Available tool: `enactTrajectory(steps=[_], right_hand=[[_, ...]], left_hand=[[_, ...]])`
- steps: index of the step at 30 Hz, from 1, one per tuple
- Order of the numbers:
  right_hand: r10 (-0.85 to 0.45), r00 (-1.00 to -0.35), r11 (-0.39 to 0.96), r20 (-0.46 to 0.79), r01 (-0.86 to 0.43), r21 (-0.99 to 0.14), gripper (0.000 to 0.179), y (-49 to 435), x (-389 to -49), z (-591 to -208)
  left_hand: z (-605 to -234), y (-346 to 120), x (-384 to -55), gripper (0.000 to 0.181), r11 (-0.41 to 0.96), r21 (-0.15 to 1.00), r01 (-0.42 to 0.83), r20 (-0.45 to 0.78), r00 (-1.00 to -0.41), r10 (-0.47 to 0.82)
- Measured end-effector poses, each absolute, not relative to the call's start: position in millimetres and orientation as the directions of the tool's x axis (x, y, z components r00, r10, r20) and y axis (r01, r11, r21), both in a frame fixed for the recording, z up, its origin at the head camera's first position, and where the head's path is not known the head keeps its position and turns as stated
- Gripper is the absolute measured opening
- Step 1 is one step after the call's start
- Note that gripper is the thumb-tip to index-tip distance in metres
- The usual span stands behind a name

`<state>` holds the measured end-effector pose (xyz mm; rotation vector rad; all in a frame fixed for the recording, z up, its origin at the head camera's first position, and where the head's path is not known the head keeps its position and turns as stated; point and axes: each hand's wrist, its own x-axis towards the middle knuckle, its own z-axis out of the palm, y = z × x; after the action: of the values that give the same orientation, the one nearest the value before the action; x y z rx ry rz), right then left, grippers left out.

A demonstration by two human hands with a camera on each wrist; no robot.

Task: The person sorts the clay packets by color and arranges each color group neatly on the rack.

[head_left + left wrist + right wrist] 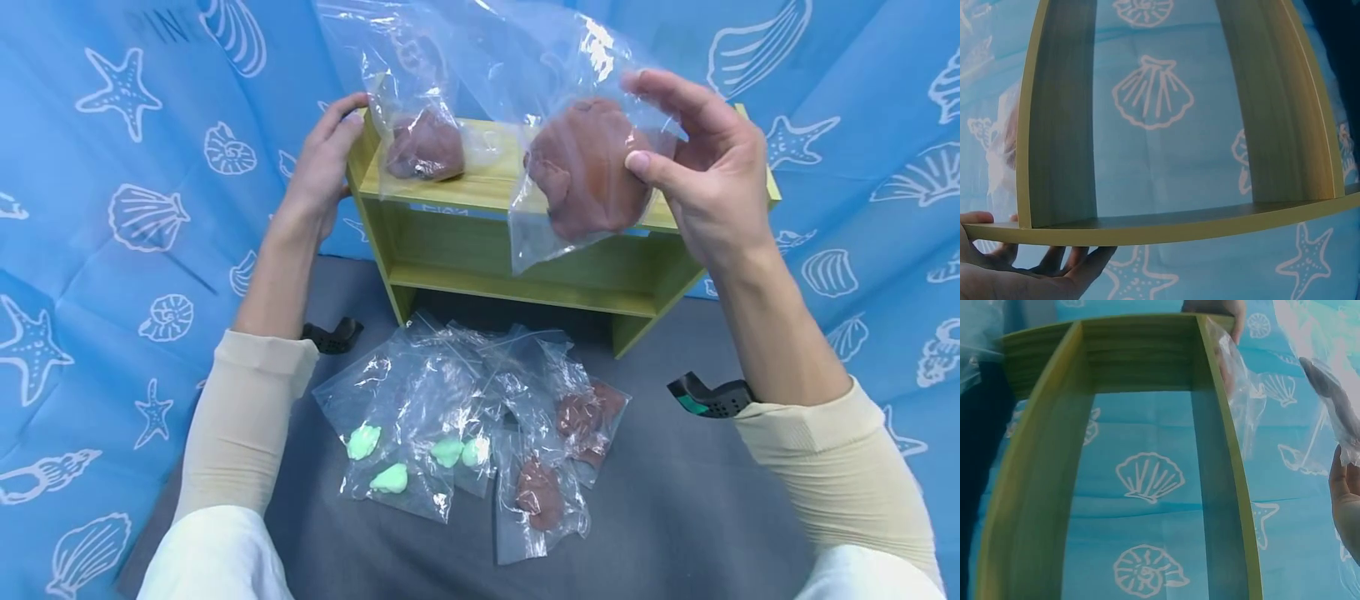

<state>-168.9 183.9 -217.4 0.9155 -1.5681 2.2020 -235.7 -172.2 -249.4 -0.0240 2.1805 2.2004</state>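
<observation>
Below, grey surface (667,517), blue shell-print curtain (82,200) behind, left hand (322,162) gripping shelf (465,248), right hand (712,167) pinching bag (588,162)

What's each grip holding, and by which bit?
Right grip: a clear plastic bag with an irregular brown lump, by the lump's right side. Left grip: a yellowish wooden shelf, by its left panel, near the top.

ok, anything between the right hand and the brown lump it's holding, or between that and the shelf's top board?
Only the clear bag separates the right hand from the brown lump. Nothing visible blocks the middle of the top board; another bagged lump sits toward its left end. Can't tell if the bags touch.
</observation>
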Motion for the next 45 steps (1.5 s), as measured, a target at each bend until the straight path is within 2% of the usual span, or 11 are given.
enactTrajectory(steps=[10,22,33,39,45], right_hand=[[-0.052,-0.849,-0.413,0.526,-0.461,-0.785,0.052,159.9,-206.9,-209.6],[-0.116,-0.913,-0.128,0.391,-0.377,-0.918,0.055,143.0,-246.7,-225.2],[-0.135,-0.964,0.05,0.227,-0.236,-0.971,0.057,146.4,-253.7,-230.8],[-0.128,-0.963,0.157,0.239,-0.258,-0.953,0.056,150.2,-254.2,-234.6],[-0.121,-0.958,0.17,0.26,-0.278,-0.945,0.055,155.4,-250.8,-237.1]], left_hand=[[-250.4,-172.9,-235.8,0.034,-0.026,0.999,-0.038,-0.037,-0.999,0.023],[-250.1,-171.1,-235.9,0.035,-0.016,0.999,-0.028,-0.028,-0.999,0.035],[-249.1,-165.6,-235.9,0.034,-0.02,0.999,-0.029,-0.028,-0.998,0.048],[-248.8,-165.5,-234.8,0.034,-0.01,0.999,-0.031,-0.031,-0.998,0.048],[-248.9,-165.0,-234.1,0.034,-0.01,0.999,-0.031,-0.031,-0.998,0.046]])
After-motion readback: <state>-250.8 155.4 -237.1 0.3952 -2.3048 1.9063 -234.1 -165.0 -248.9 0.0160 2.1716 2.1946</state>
